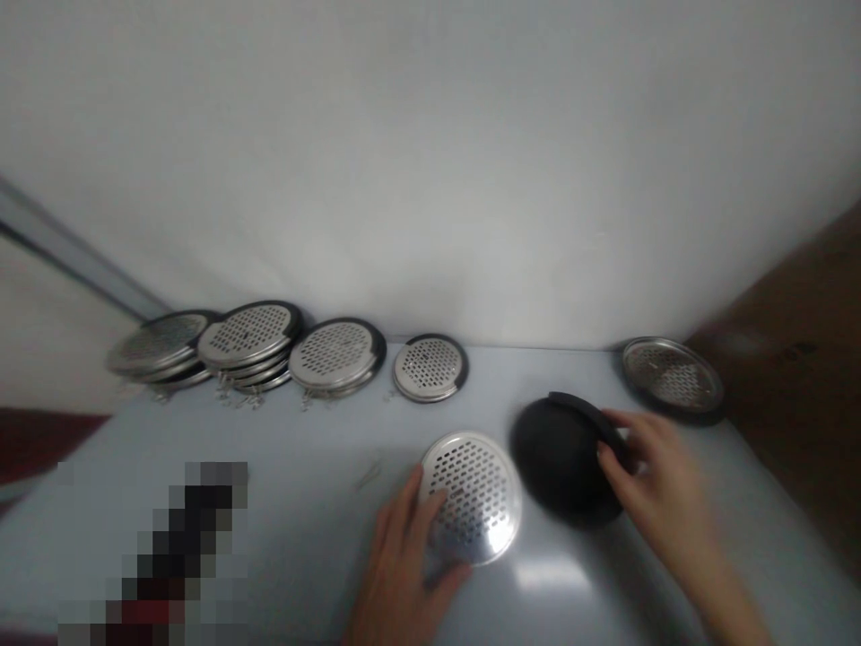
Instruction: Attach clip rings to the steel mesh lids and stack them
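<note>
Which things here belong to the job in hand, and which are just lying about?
In hand:
- metal disc, touched by the left hand
- black disc, held by the right hand

Untouched:
- disc stacks, back left; similar, so probably related
- far-right disc, likewise
- dark object, pixelated

Both hands bare. Left hand (396, 574): slim fingers (398, 513), rounded tips, short thumb, smooth back; cropped by the bottom edge of frame, so it reads as fingers, thumb and back of hand. Right hand (665, 480): similar slim build, rounded fingertips, smooth back running into a narrow, bare wrist. Right forearm (719, 579) bare as far as it shows, plain outline, cut off at bottom edge. Motion blur softens the right side; possibly a short thumbnail there, can't confirm.
</note>
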Tool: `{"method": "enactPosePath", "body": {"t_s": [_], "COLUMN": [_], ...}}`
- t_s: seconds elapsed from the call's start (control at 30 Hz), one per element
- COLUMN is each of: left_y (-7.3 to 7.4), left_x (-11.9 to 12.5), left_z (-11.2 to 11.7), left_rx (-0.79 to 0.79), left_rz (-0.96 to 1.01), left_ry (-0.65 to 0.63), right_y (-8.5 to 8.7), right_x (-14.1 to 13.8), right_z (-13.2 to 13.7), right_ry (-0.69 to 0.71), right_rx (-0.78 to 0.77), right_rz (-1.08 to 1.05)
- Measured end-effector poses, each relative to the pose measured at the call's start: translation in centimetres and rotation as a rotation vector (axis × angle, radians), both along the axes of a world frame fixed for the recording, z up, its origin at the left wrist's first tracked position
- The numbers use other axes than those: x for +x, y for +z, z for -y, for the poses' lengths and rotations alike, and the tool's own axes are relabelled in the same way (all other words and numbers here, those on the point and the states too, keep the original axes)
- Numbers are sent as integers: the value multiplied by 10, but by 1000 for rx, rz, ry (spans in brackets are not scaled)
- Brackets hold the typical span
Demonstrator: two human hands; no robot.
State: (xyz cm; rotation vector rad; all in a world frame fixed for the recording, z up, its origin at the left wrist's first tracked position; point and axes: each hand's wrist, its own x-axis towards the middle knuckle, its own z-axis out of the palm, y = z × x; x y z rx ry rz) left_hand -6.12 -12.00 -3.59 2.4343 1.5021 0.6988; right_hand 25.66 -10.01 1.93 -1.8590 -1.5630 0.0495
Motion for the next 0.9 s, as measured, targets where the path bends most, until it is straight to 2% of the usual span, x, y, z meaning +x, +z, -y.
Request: {"method": "enactPosePath", "body": {"t_s": [0.07,0.13,0.27,0.37,0.43,0.5,0.6,0.7,0.9], "left_y": [0,0,4,7,8,10,15,20,20], "left_x": [2,5,7,7,7,9,15,22,28], "left_z": [1,1,-4,-7,-7,-6,-5,-8,-19], "left_rx": [-99,-173,-239,-297,-335,-359,-366,-374,-350], "left_rz": [24,54,121,182,220,249,279,290,259], "left_ry": [49,59,75,57,25,4,22,6,-60], "right_y": [13,19,6,-15,-30,-39,-43,-39,-41], "right_x": [-18,-34,-40,-29,-24,-26,-33,-40,-49], "right_z": [13,23,28,22,19,19,20,16,-13], "right_ry": [12,14,-115,-127,-46,18,2,57,193], "right_rx": [63,100,125,-27,-202,-300,-326,-354,-239], "right_rz": [-64,-128,-249,-380,-481,-527,-540,-509,-258]}}
